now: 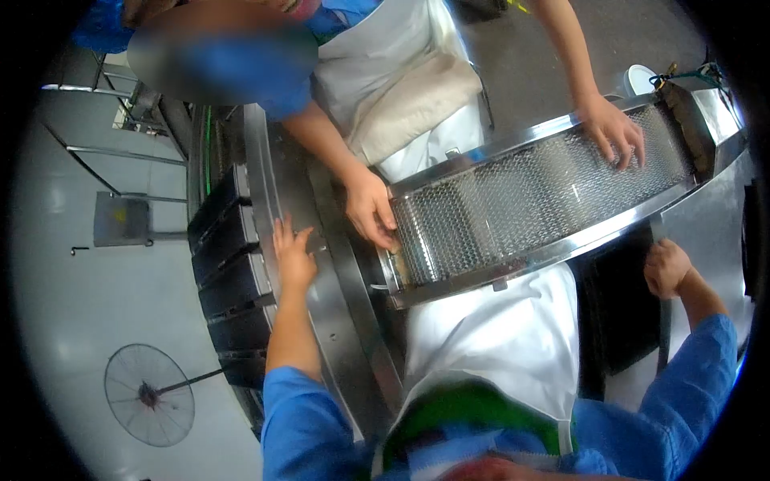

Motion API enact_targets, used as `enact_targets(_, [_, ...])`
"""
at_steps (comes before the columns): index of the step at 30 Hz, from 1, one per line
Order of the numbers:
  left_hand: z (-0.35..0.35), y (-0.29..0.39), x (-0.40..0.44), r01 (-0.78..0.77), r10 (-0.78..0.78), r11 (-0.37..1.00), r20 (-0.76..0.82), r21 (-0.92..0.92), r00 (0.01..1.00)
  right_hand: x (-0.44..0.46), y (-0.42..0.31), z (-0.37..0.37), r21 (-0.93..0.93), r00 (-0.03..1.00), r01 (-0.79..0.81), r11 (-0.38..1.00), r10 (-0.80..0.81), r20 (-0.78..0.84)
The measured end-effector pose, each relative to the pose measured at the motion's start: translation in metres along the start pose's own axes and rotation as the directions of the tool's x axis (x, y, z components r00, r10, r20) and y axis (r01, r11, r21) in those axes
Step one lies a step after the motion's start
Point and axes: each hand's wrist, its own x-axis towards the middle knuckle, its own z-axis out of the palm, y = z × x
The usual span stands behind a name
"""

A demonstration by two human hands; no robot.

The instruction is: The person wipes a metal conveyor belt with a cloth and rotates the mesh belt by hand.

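Observation:
My left hand (293,252) rests with fingers spread on the long metal rail (325,309) of the machine. On the right, my right hand (667,269) is closed at the edge of a smooth metal panel (704,232), its fingers curled over that edge. Between my hands lies a metal-framed conveyor (529,200) with a woven wire mesh belt. A co-worker opposite has one hand (370,210) at the conveyor's left end and the other hand (613,132) flat on the mesh. Neither of my hands touches the mesh.
Several dark trays or plates (233,293) line the machine's left side. A standing fan (149,394) and metal railings (120,152) are farther left. Beneath the conveyor's right part is a dark opening (626,305). A white round container (640,80) stands at the upper right.

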Motion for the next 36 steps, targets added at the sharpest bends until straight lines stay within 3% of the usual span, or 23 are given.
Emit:
enact_targets(4, [0.013,-0.01,0.004,-0.033,0.031,0.999,-0.062,-0.033,0.998,-0.01,0.006,0.019,-0.059,0.992,-0.024,0.998,0.031,0.121])
enact_targets(10, [0.016,-0.007,0.002,0.003,-0.005,1.0,-0.102,-0.024,0.995,-0.012,0.009,0.025,0.013,0.998,-0.016,1.0,0.016,0.057])
enact_targets(16, [0.017,-0.008,0.0,-0.019,0.018,1.0,-0.097,-0.006,0.995,-0.009,0.004,0.015,-0.082,0.992,0.003,0.997,0.008,0.128])
enact_targets(19, [0.018,-0.01,0.001,-0.037,0.036,0.999,-0.097,-0.013,0.995,-0.008,0.004,0.009,0.023,0.997,0.001,1.0,-0.003,0.075])
enact_targets(22, [0.015,-0.009,0.002,-0.035,0.032,0.999,-0.088,-0.025,0.996,-0.007,0.004,0.007,-0.023,0.998,0.031,0.999,-0.03,0.052])
enact_targets(28, [0.011,-0.006,0.001,-0.013,0.012,1.0,-0.051,-0.024,0.999,-0.011,0.005,0.013,0.055,1.0,0.014,0.998,-0.014,-0.005])
enact_targets(31, [0.015,-0.013,0.0,-0.033,0.032,0.999,-0.064,-0.026,0.997,-0.011,0.004,0.011,-0.072,0.998,0.029,0.997,-0.025,0.066])
enact_targets(34, [0.016,-0.013,0.001,-0.082,0.082,0.997,-0.092,-0.004,0.992,-0.006,0.003,0.004,-0.005,0.999,0.044,0.999,-0.044,0.029])
enact_targets(36, [0.021,-0.018,0.0,-0.053,0.053,0.999,-0.091,-0.002,0.994,-0.002,0.002,0.0,0.071,0.994,0.057,0.996,-0.051,-0.094])
